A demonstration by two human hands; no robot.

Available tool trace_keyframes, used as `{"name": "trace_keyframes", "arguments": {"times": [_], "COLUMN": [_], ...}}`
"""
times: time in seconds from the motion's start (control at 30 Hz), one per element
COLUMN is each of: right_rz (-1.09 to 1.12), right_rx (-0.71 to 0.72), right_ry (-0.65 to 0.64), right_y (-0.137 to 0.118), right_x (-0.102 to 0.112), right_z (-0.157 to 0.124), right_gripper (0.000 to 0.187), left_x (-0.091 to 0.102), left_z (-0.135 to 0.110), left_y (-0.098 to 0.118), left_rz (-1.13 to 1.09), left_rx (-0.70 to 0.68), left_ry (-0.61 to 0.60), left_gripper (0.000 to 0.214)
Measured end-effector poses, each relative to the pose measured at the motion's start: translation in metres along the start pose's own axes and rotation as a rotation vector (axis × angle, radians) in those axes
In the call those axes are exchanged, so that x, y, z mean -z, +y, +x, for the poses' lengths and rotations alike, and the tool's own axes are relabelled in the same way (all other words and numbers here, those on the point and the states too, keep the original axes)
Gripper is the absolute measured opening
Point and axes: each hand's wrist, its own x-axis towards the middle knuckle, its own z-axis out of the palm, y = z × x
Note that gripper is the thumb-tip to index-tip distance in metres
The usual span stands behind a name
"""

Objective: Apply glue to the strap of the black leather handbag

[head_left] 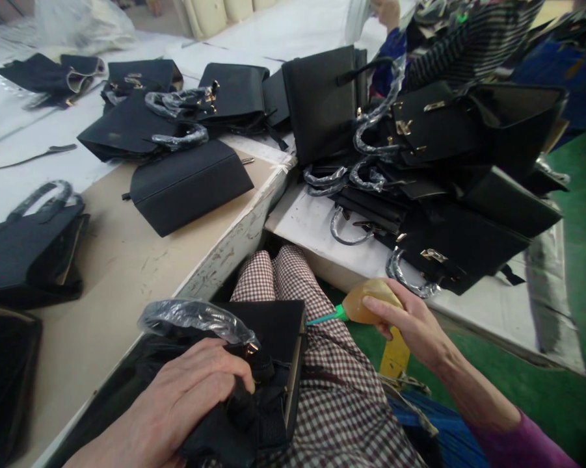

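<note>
On my lap and against the table edge lies a black handbag [273, 318] with a plastic-wrapped handle [195, 318]. My left hand [190, 383] is closed on the bag, its fingers curled over the black material just below the handle. In my right hand [410, 315] is a squeeze bottle [368, 300] of amber liquid, probably glue, with a green cap and a thin blue-green nozzle [322, 318]. The nozzle points left, its tip at the bag's right edge. Whether liquid is coming out cannot be made out.
Several black handbags [190, 182] stand and lie on the left table [141, 260]. More handbags [458, 240] are piled on the white table [317, 224] at right. Behind that pile, another person's striped sleeve [468, 52] and hand [387, 12] show. A thin brush-like tool [53, 151] lies far left.
</note>
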Motion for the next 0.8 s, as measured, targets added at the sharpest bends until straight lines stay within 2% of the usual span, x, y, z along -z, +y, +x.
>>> {"name": "trace_keyframes", "arguments": {"times": [0.1,0.17,0.27,0.37,0.6,0.8], "right_rz": [-0.036,-0.107,-0.250,-0.347,-0.448,-0.356], "right_rx": [-0.023,-0.020,0.043,0.104,0.261,0.162], "right_ry": [0.005,-0.016,-0.019,-0.017,0.041,0.081], "right_y": [0.002,0.002,0.001,0.000,0.002,-0.002], "right_x": [-0.001,-0.004,-0.012,-0.022,-0.029,-0.026], "right_z": [-0.011,-0.016,-0.018,-0.018,-0.022,-0.023], "right_gripper": [0.055,0.060,0.061,0.057,0.050,0.054], "left_x": [-0.011,-0.016,-0.021,-0.023,-0.025,-0.025], "left_z": [-0.007,-0.009,-0.011,-0.014,-0.021,-0.022], "left_y": [0.006,0.008,0.012,0.014,0.013,0.009], "left_rz": [-0.013,0.008,0.037,0.023,-0.011,-0.072], "left_rx": [0.029,-0.024,-0.066,-0.053,-0.010,0.017], "left_ry": [0.011,0.036,0.069,0.064,0.037,-0.002], "left_gripper": [0.027,0.023,0.023,0.026,0.023,0.020]}}
